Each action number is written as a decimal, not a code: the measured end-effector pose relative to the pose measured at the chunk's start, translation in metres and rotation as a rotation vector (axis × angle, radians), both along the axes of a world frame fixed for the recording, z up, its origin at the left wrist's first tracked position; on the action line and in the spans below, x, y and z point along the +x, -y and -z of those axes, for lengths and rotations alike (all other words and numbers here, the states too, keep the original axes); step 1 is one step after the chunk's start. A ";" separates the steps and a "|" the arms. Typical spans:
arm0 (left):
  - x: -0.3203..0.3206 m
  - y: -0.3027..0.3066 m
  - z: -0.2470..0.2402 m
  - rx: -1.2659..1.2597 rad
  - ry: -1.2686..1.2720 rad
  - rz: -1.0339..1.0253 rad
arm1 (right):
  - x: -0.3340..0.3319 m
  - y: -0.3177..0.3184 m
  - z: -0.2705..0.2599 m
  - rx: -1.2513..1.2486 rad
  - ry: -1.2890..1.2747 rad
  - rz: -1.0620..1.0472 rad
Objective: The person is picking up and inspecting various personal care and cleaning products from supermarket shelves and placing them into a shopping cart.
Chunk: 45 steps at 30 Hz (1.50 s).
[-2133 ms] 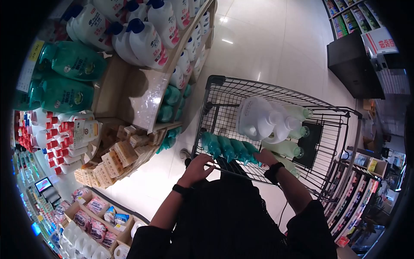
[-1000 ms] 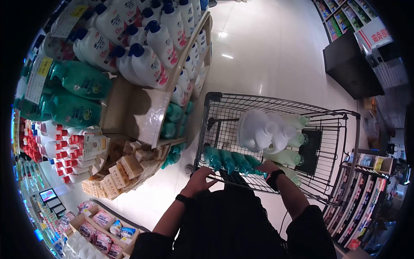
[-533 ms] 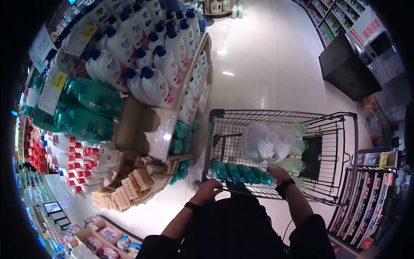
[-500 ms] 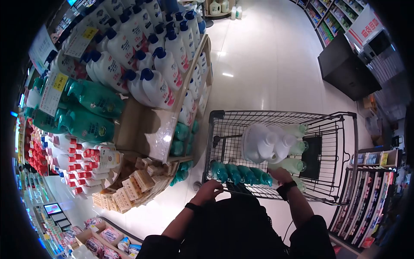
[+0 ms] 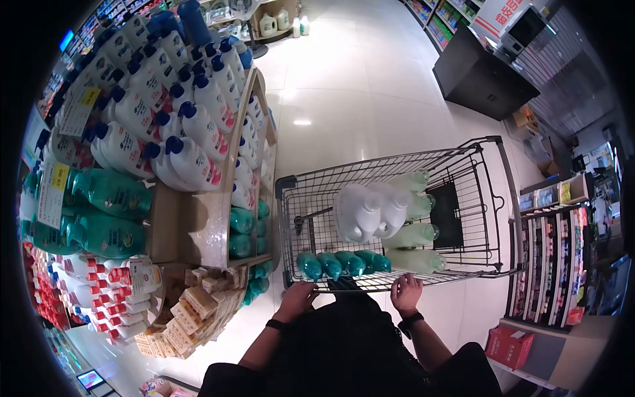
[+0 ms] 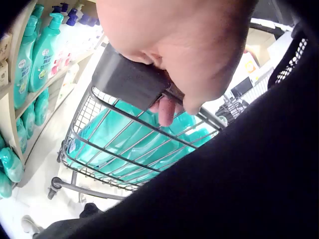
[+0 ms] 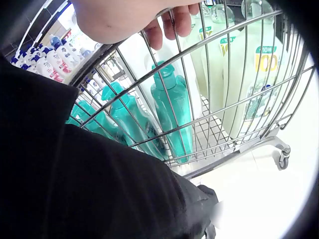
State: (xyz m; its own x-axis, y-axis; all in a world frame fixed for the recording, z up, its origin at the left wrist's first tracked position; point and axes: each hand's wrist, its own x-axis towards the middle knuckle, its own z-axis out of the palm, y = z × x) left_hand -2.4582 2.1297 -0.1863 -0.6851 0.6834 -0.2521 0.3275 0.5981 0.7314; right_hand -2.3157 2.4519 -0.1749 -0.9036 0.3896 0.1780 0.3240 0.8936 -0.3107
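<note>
Both hands are at the near side rim of a wire shopping cart [image 5: 287, 186]. My left hand [image 5: 299, 301] grips the rim beside the black corner piece [image 6: 127, 79], fingertips showing below it in the left wrist view. Farther right, my right hand [image 5: 405, 292] has its fingers curled over the rim wire, fingertips reaching inside the basket in the right wrist view. Just inside that wall stands a row of several teal pump bottles [image 5: 335, 266]. Two large white jugs [image 5: 359, 215] stand behind them. Several pale green bottles [image 5: 411, 259] line up to the right.
A wooden display shelf [image 5: 228, 218] on the left holds white bottles with blue pumps [image 5: 192, 162] and teal bottles [image 5: 109, 235]. Stacked wrapped boxes [image 5: 192, 308] sit below. A black counter [image 5: 479, 79] stands far right, beside a rack [image 5: 549, 264] and red box [image 5: 509, 347].
My right hand has left the rightmost teal bottle and come back to the cart's near rim. The cart appears turned and farther left in view. My left hand stays at the rim.
</note>
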 end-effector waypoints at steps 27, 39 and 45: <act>-0.064 -0.068 0.002 -0.004 -0.216 -0.091 | -0.088 -0.064 0.017 0.039 -0.071 -0.038; -0.125 -0.118 0.018 -0.016 -0.308 -0.165 | -0.161 -0.119 0.031 0.059 -0.183 -0.118; -0.158 -0.137 0.025 0.025 -0.354 -0.174 | -0.196 -0.139 0.035 0.049 -0.089 -0.113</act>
